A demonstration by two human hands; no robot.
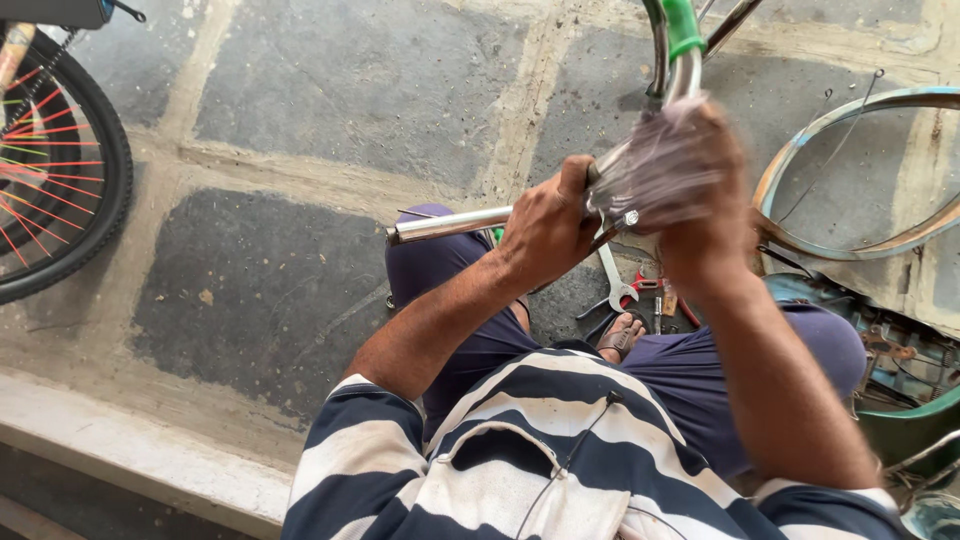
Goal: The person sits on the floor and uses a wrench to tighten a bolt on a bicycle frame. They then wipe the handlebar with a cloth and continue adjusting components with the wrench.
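We grip a chrome handlebar (450,224) over our lap, its bare tube end sticking out to the left. Our left hand (545,232) is wrapped tight around the tube, fingers curled over the top. Our right hand (690,185) is blurred with motion, closed around a crumpled clear plastic wrap (655,165) that covers the bar where it bends upward; just above it sits a green grip (683,27). Below the hands, on the stone floor (330,90) between our knees, lie a spanner (615,280) and red-handled pliers (650,288), near our sandalled foot (620,338). A bare wheel rim (830,215) lies to the right, and a bicycle wheel (60,170) with coloured spokes stands at far left
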